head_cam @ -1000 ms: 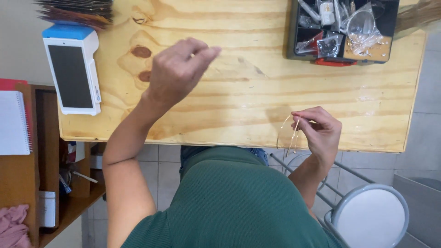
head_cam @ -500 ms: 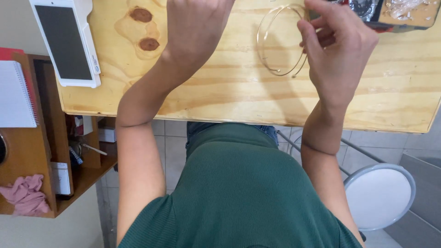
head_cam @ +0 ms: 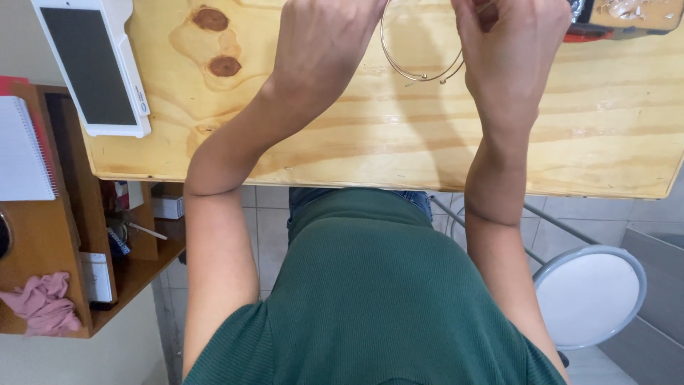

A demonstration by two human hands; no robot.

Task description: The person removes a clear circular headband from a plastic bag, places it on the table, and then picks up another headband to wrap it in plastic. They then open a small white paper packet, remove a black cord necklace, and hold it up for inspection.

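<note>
A thin coiled wire [head_cam: 417, 71], bronze coloured, hangs as a loop between my two hands above the pale wooden table [head_cam: 399, 150]. My left hand [head_cam: 320, 46] is raised at the top of the view, fingers curled at the coil's left side. Close on the right of the coil, my right hand [head_cam: 509, 53] pinches it, fingers closed. The fingertips of both hands are cut off by the top edge.
A white card terminal with a dark screen [head_cam: 89, 64] lies at the table's left end. A black tray [head_cam: 627, 18] sits at the top right. A wooden shelf [head_cam: 57, 235] with a notebook and pink cloth stands left; a grey stool [head_cam: 588, 292] stands right.
Both hands have risen toward the top of the view and come closer together. The coil moved from the table's near edge up between them, and the view has shifted downward.
</note>
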